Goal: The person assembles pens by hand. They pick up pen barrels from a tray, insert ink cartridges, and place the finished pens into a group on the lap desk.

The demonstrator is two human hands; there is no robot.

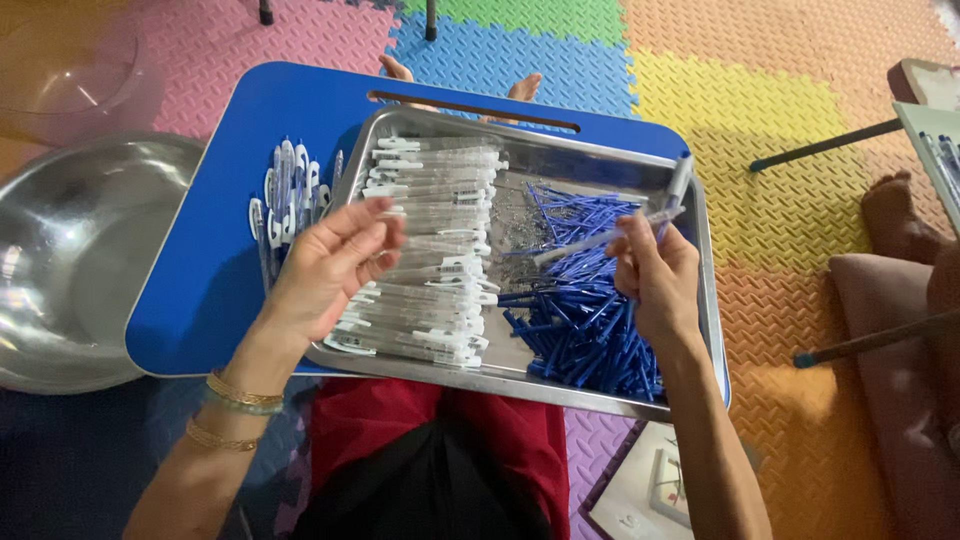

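Over on the far left sits a big steel bowl (pixel 70 260) on the floor, then the blue lap surface (pixel 200 270) with finished pens (pixel 290 195) lined up on it. Next, the metal tray (pixel 710 300): clear pen barrels (pixel 435 260) stacked in its left half, and the left hand (pixel 335 270) hovers over them, fingers loosely curled, gripping nothing I can make out. Moving right, a heap of blue refills (pixel 580 320), and the right hand (pixel 655 280) pinches a clear barrel (pixel 610 238) with a second pen part (pixel 680 180) sticking up. To my eye, a steady barrel and a straight feed keep parts from jamming. Far right, another person's foot (pixel 895 215) rests on the coloured mat.
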